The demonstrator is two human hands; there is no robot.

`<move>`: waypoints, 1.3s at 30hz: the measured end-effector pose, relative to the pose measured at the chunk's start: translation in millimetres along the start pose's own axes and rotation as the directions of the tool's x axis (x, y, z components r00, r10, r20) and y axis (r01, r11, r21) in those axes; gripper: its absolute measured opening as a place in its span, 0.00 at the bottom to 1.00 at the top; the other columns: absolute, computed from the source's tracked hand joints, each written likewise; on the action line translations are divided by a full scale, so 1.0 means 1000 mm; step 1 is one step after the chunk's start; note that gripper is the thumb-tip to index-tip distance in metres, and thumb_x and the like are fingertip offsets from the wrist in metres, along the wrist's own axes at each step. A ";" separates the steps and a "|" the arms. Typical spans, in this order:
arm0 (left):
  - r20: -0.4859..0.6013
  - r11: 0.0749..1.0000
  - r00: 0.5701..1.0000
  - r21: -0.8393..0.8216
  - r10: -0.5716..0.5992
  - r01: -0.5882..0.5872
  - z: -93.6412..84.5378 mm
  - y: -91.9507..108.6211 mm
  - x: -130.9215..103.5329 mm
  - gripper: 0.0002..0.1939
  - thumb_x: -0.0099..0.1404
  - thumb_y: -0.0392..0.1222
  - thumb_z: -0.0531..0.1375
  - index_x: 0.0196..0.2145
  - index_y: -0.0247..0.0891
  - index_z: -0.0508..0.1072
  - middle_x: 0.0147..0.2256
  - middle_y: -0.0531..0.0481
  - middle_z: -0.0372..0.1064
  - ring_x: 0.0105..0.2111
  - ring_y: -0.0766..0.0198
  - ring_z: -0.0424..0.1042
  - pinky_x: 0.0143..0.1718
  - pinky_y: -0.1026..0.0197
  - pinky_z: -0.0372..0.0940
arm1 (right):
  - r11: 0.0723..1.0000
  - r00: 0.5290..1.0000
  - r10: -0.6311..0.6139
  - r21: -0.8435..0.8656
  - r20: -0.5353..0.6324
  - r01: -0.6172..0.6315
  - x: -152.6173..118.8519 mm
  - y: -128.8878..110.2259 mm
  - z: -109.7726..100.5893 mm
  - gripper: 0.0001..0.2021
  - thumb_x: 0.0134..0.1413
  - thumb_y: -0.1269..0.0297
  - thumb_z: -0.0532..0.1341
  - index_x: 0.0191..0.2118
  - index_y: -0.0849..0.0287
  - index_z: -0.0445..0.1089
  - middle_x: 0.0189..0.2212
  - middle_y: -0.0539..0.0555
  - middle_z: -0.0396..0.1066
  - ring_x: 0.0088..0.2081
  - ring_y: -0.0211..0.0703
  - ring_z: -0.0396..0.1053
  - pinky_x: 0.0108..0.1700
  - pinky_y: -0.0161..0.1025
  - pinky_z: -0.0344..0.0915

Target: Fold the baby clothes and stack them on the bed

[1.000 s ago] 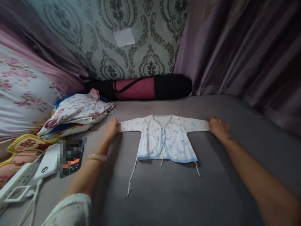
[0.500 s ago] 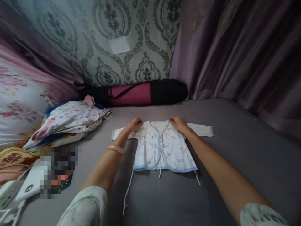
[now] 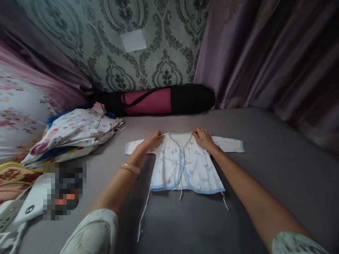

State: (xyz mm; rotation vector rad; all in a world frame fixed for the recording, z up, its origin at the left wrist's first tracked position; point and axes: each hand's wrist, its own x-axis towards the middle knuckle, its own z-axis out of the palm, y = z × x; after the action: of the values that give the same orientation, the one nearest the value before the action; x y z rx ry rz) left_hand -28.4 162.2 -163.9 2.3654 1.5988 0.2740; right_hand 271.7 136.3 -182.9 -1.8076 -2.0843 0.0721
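A small white baby shirt (image 3: 196,165) with a blue print, blue edging and white tie strings lies spread out, its collar away from me and both sleeves stretched sideways. At its left shoulder seam, my left hand (image 3: 154,139) has its fingers bent and closed on the cloth. My right hand (image 3: 203,138) grips the opposite shoulder in the same way, thumb side toward the collar. The fingertips of both hands are partly hidden. One long string trails from the lower left hem, and shorter ones hang at the middle and the lower right.
The shirt rests on a grey bed sheet (image 3: 278,176). On the left are a heap of printed clothes (image 3: 76,128), a floral cushion (image 3: 21,116), a white phone-like device (image 3: 33,201) and a blurred patch. A black and pink long bag (image 3: 148,101) lies against the patterned wall.
The view has tilted slightly downward. Both hands stay at the shirt's shoulders, with small finger shifts, and the shirt lies nearly as before.
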 end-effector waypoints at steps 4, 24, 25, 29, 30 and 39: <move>-0.097 0.999 0.995 0.042 0.012 -0.008 0.006 -0.001 -0.003 0.16 0.69 0.53 0.50 0.38 0.38 0.68 0.36 0.44 0.69 0.37 0.57 0.70 0.39 0.59 0.60 | 1.000 1.000 0.009 -0.001 0.000 -0.009 -0.002 -0.001 0.001 0.11 0.65 0.62 0.51 0.42 0.58 0.69 0.44 0.58 0.70 0.46 0.51 0.64 0.45 0.43 0.54; 0.038 0.970 0.984 0.168 0.172 -0.176 0.032 0.050 -0.050 0.31 0.72 0.50 0.42 0.64 0.25 0.52 0.67 0.32 0.43 0.68 0.50 0.41 0.66 0.49 0.40 | 0.991 0.971 0.020 -0.130 0.237 0.011 -0.066 0.035 -0.033 0.29 0.67 0.53 0.39 0.68 0.62 0.50 0.68 0.60 0.47 0.68 0.56 0.42 0.66 0.58 0.38; 0.051 0.970 0.986 0.179 0.159 -0.166 0.034 0.051 -0.050 0.32 0.72 0.51 0.41 0.65 0.25 0.51 0.67 0.33 0.42 0.68 0.50 0.40 0.66 0.49 0.39 | 0.990 0.968 0.025 -0.138 0.251 0.011 -0.065 0.035 -0.032 0.29 0.67 0.53 0.38 0.68 0.61 0.49 0.68 0.59 0.46 0.68 0.56 0.42 0.66 0.58 0.38; 0.118 0.967 0.985 0.207 0.128 -0.151 0.025 0.056 -0.048 0.31 0.72 0.50 0.41 0.65 0.28 0.50 0.67 0.35 0.42 0.68 0.51 0.40 0.66 0.48 0.39 | 0.994 0.959 0.034 -0.110 0.280 -0.004 -0.058 0.036 -0.035 0.28 0.67 0.52 0.40 0.68 0.57 0.50 0.68 0.58 0.46 0.68 0.55 0.42 0.65 0.58 0.38; 0.128 0.966 0.985 0.215 0.120 -0.145 0.020 0.059 -0.048 0.30 0.72 0.50 0.42 0.65 0.29 0.51 0.67 0.34 0.43 0.68 0.50 0.40 0.65 0.47 0.39 | 0.995 0.958 0.048 -0.099 0.283 -0.021 -0.057 0.034 -0.038 0.28 0.66 0.52 0.41 0.67 0.57 0.51 0.68 0.59 0.47 0.68 0.55 0.43 0.65 0.58 0.40; 0.003 0.996 0.998 0.064 0.064 -0.064 -0.016 0.132 -0.111 0.13 0.66 0.40 0.54 0.47 0.36 0.67 0.43 0.41 0.73 0.45 0.54 0.70 0.44 0.56 0.61 | 0.990 0.987 0.043 0.126 0.153 -0.063 -0.094 -0.065 -0.078 0.13 0.60 0.63 0.53 0.43 0.59 0.72 0.39 0.58 0.75 0.42 0.47 0.70 0.43 0.37 0.61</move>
State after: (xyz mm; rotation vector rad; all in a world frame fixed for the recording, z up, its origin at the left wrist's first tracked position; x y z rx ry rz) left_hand 40.7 14.8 -106.0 2.4669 1.5557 0.2378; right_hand 244.5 18.6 -116.0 -1.8279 -2.0776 0.3608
